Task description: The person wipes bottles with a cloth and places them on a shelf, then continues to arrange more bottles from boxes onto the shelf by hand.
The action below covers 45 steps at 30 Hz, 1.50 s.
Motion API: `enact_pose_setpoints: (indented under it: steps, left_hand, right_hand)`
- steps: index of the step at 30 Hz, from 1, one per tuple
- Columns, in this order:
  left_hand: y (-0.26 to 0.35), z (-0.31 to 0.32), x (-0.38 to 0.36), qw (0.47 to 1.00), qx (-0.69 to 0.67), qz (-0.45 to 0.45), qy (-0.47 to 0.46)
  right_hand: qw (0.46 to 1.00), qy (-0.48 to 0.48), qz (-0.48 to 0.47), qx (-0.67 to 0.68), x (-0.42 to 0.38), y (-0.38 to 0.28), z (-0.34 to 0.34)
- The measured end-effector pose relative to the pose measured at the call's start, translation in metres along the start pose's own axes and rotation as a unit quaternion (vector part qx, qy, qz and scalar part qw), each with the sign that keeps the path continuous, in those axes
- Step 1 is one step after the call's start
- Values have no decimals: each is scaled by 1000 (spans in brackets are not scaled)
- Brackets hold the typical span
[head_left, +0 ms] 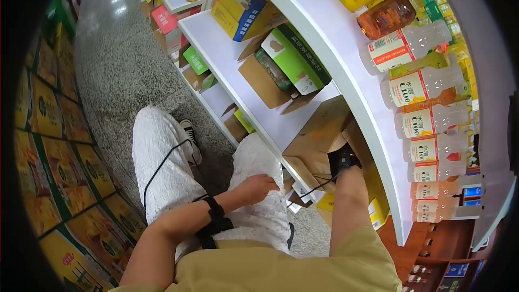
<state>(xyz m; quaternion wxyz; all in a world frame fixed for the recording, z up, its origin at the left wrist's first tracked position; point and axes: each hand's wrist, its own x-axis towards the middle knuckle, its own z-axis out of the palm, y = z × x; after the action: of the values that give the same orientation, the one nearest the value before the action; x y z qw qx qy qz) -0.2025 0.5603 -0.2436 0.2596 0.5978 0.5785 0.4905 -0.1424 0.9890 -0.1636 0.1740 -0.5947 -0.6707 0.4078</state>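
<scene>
Speckled grey terrazzo floor (116, 70) is seen running along a shop aisle, polished enough to catch ceiling glare at the far end. White laminate shelves (335, 38) curve along the right-hand side, and a wall of yellow and orange printed cartons (59, 173) is stacked on the other side, behind the left arm.

The left hand (257, 188) is laid flat on the knee of white textured trousers (162, 167), fingers loosely curled over the fabric, nothing being pinched. A black strap (215, 217) is worn on that wrist, with a thin black cable traced up the thigh. Beyond the knee, a black-and-white sneaker (190, 141) is planted on the floor.

The right hand (345, 159) is reached forward into an open brown cardboard box (319, 130) on the lowest shelf, just under the shelf edge; it is covered by a dark band and sunk in shadow, so whether the fingers are spread or closed on anything cannot be told.

Above that hand, clear plastic drink bottles (427, 121) with red-and-white labels are lined on their sides in a row, round and glossy. Further from the hand, an amber bottle (386, 17) is laid, and a green carton (296, 57) is tipped inside a torn cardboard tray.
</scene>
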Motion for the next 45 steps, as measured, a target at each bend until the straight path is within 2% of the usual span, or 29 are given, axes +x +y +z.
enact_pose_setpoints:
  steps: [9, 17, 24, 29, 33, 35, 36, 38, 39, 40, 41, 43, 44, 45]
  left_hand:
    - [-1, -2, 16, 999, -20, 3, -29]
    - [0, 6, 25, 1000, 0, 7, 8]
    - [-2, 24, 37, 1000, 11, 18, 17]
    - [3, 31, 39, 998, 20, 31, -55]
    - [32, 26, 49, 999, 10, 47, -11]
    - [63, 10, 61, 987, 55, 138, 56]
    - [76, 6, 68, 986, 57, 143, 57]
    - [98, 0, 83, 963, 161, 207, 65]
    - [109, -3, 90, 962, 162, 211, 65]
    - [118, -7, 97, 952, 250, 168, 54]
    - [124, -12, 104, 932, 338, 124, 45]
    - [120, -16, 115, 917, 381, 111, 33]
    - [117, -16, 119, 903, 420, 90, 20]
    - [113, -18, 123, 903, 419, 95, 21]
  right_hand:
    - [994, 23, -66, -83, 43, 6, -7]
    - [985, 20, -108, -133, 45, 19, -23]
    - [975, 6, -160, -155, 16, 23, -41]
    - [958, -30, -236, -158, -27, 29, -43]
    - [934, -92, -305, -159, -59, 33, -23]
    - [924, -130, -322, -158, -71, 30, -15]
    - [920, -144, -329, -159, -80, 29, -16]
    - [916, -163, -331, -157, -101, 28, -22]
    - [917, -165, -329, -155, -113, 32, -26]
    - [918, -161, -328, -155, -128, 32, -33]
    - [937, -161, -286, -123, -141, 30, -42]
    - [964, -160, -214, -18, -180, 18, -57]
    - [964, -155, -216, -19, -193, 20, -61]
    - [964, -106, -243, -1, -204, 22, -64]
